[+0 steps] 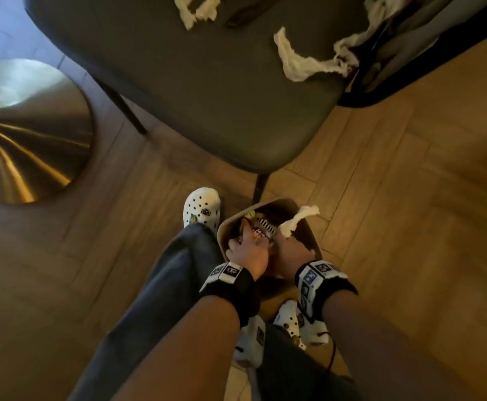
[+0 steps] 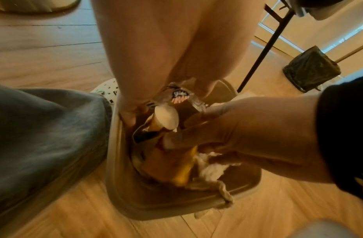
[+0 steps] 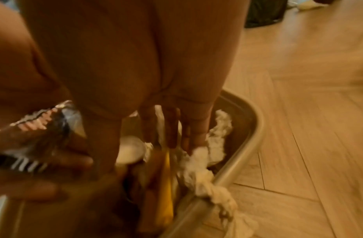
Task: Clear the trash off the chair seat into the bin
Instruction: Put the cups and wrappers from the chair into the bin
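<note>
A beige bin (image 1: pixel 224 227) stands on the floor just in front of the dark grey chair seat (image 1: pixel 207 96). Both hands are down inside it. My left hand (image 1: pixel 245 246) grips a dark striped snack wrapper (image 1: pixel 262 230), seen crumpled in the right wrist view (image 3: pixel 34 128). My right hand (image 1: pixel 290 244) presses straight fingers (image 3: pixel 172 128) onto a white tissue (image 3: pixel 201 161) whose end hangs over the bin rim (image 3: pixel 255 145). A paper cup (image 2: pixel 166 117) and yellow packaging (image 2: pixel 184 169) lie in the bin. Two crumpled tissues (image 1: pixel 198 10) (image 1: pixel 308 62) and a dark strip (image 1: pixel 242 18) lie on the seat.
A round brass table base (image 1: pixel 19 134) sits on the wooden floor to the left. My white clogs (image 1: pixel 201 206) stand on either side of the bin. A black chair leg (image 1: pixel 261 183) drops beside the bin. A second black-lined bin (image 2: pixel 310 69) stands farther off.
</note>
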`<act>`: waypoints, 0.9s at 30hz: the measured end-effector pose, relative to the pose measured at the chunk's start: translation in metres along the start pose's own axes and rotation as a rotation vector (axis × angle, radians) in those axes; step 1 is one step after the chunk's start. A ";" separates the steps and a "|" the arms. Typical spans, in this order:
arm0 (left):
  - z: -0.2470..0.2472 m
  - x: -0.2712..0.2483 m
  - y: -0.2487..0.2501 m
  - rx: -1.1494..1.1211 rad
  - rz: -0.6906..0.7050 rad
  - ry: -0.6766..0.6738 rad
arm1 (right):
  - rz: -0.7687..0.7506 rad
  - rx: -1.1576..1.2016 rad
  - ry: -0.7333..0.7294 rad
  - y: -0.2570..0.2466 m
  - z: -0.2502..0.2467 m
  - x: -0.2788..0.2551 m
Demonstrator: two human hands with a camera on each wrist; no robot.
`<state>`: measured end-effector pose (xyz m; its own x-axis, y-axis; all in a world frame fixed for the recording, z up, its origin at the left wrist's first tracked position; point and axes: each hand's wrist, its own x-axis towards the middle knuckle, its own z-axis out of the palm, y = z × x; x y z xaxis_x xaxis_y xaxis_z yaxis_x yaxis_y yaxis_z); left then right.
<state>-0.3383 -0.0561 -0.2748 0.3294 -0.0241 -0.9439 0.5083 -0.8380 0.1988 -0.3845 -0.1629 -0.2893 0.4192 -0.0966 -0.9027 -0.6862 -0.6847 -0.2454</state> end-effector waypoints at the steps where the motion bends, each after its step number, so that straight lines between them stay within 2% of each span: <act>1: -0.001 0.002 -0.002 -0.061 0.005 -0.019 | -0.016 0.004 -0.017 0.000 -0.001 -0.002; 4: -0.007 -0.008 0.002 -0.189 0.034 -0.084 | -0.025 0.111 -0.026 0.002 -0.012 -0.019; 6: -0.016 -0.027 0.010 -0.118 0.054 -0.084 | -0.018 0.106 0.003 -0.001 -0.026 -0.037; 8: -0.028 -0.048 0.017 0.006 0.091 0.005 | -0.029 0.075 0.077 -0.007 -0.045 -0.055; 12: -0.061 -0.094 0.034 0.090 0.305 0.181 | -0.072 0.170 0.350 -0.032 -0.099 -0.102; 15: -0.109 -0.137 0.070 -0.094 0.452 0.305 | -0.145 0.299 0.616 -0.064 -0.158 -0.133; 17: -0.146 -0.151 0.099 -0.098 0.584 0.445 | -0.198 0.308 0.804 -0.086 -0.198 -0.136; 18: -0.164 -0.150 0.113 -0.088 0.633 0.514 | -0.177 0.283 0.845 -0.096 -0.217 -0.132; 20: -0.199 -0.143 0.146 -0.088 0.678 0.625 | -0.042 0.264 0.764 -0.112 -0.247 -0.121; 22: -0.230 -0.131 0.178 -0.074 0.651 0.662 | 0.052 0.221 0.655 -0.121 -0.263 -0.107; 25: -0.262 -0.115 0.218 -0.060 0.545 0.589 | 0.032 0.127 0.697 -0.125 -0.264 -0.093; 27: -0.271 -0.107 0.241 -0.132 0.482 0.501 | -0.020 0.203 0.733 -0.126 -0.263 -0.094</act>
<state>-0.0355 -0.1075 -0.0544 0.8526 -0.0955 -0.5138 0.2955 -0.7229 0.6246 -0.1811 -0.2569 -0.0808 0.6716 -0.5896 -0.4488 -0.7406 -0.5518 -0.3834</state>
